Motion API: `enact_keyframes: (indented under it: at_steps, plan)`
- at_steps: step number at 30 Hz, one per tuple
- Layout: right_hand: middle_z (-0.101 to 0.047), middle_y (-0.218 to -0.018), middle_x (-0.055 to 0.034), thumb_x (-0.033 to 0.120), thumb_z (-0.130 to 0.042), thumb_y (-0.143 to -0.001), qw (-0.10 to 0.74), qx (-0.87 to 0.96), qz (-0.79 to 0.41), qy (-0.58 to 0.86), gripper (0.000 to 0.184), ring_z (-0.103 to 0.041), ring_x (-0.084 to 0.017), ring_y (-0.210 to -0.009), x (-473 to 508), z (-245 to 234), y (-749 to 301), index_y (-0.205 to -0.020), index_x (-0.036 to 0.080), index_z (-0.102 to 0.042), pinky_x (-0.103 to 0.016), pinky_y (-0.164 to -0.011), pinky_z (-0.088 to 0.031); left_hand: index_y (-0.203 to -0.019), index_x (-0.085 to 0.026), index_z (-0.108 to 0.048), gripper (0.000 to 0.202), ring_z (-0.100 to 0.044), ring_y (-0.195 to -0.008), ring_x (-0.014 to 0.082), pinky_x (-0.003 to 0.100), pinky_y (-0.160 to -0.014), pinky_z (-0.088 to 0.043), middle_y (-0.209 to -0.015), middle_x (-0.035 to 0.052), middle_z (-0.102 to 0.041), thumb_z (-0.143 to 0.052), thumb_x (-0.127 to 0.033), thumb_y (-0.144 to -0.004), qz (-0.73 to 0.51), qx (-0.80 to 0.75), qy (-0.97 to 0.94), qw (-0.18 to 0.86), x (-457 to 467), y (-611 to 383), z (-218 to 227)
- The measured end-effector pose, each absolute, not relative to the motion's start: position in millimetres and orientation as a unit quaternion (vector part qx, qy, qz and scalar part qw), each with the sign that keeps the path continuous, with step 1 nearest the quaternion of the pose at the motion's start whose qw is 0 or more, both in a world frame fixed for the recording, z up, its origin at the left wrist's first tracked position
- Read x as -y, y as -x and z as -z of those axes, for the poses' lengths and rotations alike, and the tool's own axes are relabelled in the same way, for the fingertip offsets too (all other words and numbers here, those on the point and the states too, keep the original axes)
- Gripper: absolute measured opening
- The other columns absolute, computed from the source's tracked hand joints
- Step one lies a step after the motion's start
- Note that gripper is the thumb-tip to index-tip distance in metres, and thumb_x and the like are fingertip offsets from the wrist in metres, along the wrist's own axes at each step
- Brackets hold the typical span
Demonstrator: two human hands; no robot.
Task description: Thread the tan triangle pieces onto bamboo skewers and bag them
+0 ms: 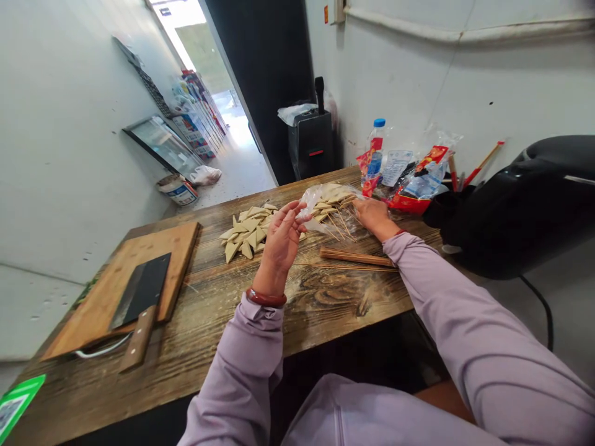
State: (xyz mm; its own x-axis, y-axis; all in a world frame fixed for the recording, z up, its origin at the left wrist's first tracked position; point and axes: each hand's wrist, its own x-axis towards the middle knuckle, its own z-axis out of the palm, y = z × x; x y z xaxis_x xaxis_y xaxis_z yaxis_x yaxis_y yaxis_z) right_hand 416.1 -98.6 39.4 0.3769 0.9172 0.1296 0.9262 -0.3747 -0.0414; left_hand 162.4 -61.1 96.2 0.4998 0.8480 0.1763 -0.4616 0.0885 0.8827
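My left hand (282, 241) is raised over the table, its thumb and fingers pinching the edge of a clear plastic bag (309, 201). Inside the bag lie pale, flat pieces on thin wooden skewers (341, 224), their bare sticks pointing toward me. My right hand (375, 218) is closed at the bag's right side, at the stick end of a skewer; its fingertips are partly hidden. Left of the bag spreads a pile of loose pale triangular pieces (248, 232), partly behind my left hand. A bundle of bare skewers (356, 256) lies just below my right hand.
A cleaver (144, 288) rests on a wooden cutting board (179, 248) at the left, its handle overhanging the near edge. Behind my right hand stand a blue-capped bottle (375, 152) and red plastic packaging (411, 201). A large black appliance (525, 210) is at the right.
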Motion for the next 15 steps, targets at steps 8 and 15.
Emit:
enact_keyframes:
  at_steps: [8, 15]
  plan:
    - [-0.075, -0.116, -0.0150, 0.032, -0.043, -0.104, 0.142, 0.603, 0.146, 0.771, 0.038, -0.069, -0.027, -0.106, 141, -46, -412, -0.125, 0.018, -0.072, -0.033, -0.084, -0.050, -0.104, -0.020, -0.074, 0.030, -0.071, -0.093, 0.0139, 0.021, -0.071, -0.052, -0.119, 0.0070, -0.072, -0.082, -0.034, -0.079, -0.450, -0.268, -0.491, 0.696, 69, -126, -66]
    - [-0.076, -0.117, -0.0127, 0.034, -0.039, -0.106, 0.267, 0.670, 0.090, 0.687, 0.040, -0.070, -0.026, -0.104, 209, -48, -357, -0.117, 0.018, -0.074, -0.036, -0.088, -0.051, -0.098, -0.015, -0.071, 0.029, -0.069, -0.071, 0.0103, 0.019, -0.060, -0.047, -0.093, 0.0060, -0.073, -0.080, -0.034, -0.079, -0.458, -0.343, -0.483, 0.663, 60, -82, -44]
